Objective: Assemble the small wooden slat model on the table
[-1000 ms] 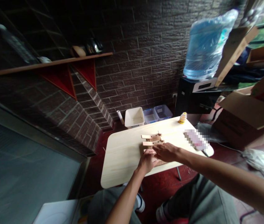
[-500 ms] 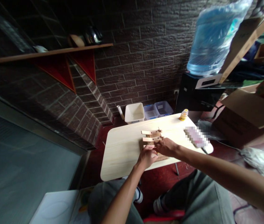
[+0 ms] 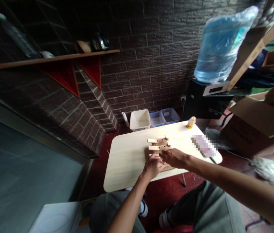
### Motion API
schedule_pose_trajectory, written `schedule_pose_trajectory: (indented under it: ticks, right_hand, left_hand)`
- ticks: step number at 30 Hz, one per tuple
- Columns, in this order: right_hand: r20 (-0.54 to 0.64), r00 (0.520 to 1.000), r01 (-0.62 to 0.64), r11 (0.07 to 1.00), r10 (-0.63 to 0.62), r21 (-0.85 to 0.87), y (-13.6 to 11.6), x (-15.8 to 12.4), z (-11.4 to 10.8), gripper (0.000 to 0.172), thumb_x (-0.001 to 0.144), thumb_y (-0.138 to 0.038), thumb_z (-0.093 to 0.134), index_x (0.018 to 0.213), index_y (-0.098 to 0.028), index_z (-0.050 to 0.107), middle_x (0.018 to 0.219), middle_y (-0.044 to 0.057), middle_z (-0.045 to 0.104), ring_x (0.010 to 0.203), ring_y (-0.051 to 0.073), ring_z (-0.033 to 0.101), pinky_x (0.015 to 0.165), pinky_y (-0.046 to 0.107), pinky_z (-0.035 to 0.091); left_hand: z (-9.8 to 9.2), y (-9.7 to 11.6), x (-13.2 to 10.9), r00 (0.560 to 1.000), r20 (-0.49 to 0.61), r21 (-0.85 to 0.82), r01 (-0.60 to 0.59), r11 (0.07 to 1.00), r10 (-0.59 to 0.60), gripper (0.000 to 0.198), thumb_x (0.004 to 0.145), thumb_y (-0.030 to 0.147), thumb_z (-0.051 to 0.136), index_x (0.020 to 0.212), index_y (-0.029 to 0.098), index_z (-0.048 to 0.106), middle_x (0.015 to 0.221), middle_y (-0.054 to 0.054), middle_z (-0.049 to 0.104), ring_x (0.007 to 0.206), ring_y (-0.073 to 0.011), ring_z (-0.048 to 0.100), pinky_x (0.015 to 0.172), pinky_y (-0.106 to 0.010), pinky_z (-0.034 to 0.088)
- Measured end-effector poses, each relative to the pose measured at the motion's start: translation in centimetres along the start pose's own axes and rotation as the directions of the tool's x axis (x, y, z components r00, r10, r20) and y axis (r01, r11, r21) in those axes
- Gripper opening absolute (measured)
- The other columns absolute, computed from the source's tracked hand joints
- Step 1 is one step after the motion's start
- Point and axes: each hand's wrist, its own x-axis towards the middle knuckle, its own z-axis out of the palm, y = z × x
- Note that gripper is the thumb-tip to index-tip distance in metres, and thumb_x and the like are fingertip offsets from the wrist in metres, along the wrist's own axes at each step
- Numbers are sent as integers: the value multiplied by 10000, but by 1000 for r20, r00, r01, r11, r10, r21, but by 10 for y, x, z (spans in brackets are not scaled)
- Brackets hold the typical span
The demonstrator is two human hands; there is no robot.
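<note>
Near the front edge of a pale table (image 3: 124, 161), the person's two hands meet over a wooden assembly (image 3: 159, 147). The left hand (image 3: 152, 165) touches its near left part, fingers bent; the right hand (image 3: 173, 158) comes in from the right, fingers curled down, just beside the left. The fingers hide their contact, so I cannot tell whether either hand actually grips a part. Beyond them, two light slats with dark dots lie crosswise on the assembly, roughly parallel and apart. Farther right on the tabletop lies a flat, pixel-blurred item (image 3: 203, 145), and near the far right corner stands a small bottle with yellow on it (image 3: 191, 122). Past the far edge sit a cream bin (image 3: 140, 119) and two translucent boxes (image 3: 156, 119). At the back right, a large blue water bottle (image 3: 220, 48) tops a black cabinet (image 3: 204, 102).
</note>
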Motion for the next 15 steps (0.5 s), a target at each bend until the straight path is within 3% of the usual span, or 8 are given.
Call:
schedule_pose_trajectory:
  ticks: [8, 15]
  right_hand:
    - [-23, 998, -60, 998, 61, 36, -6, 6, -8, 206, 1032, -155, 517, 1161, -120, 672, 1050, 150, 740, 869, 221, 710, 762, 334, 563]
    - [-5, 999, -35, 999, 35, 0, -3, 0, -7, 319, 1057, -276, 548, 1320, -116, 633, 1237, 184, 721, 1082, 267, 718, 865, 379, 587]
  left_hand:
    - [1, 0, 1, 1000, -10, 13, 8, 1000, -8, 99, 811, 163, 794, 895, 197, 753, 1071, -101, 727, 1136, -290, 671, 1015, -442, 570]
    - [3, -1, 0, 1000, -23, 12, -10, 1000, 10, 151, 792, 167, 814, 927, 192, 751, 1089, -113, 738, 1138, -296, 678, 1011, -447, 579]
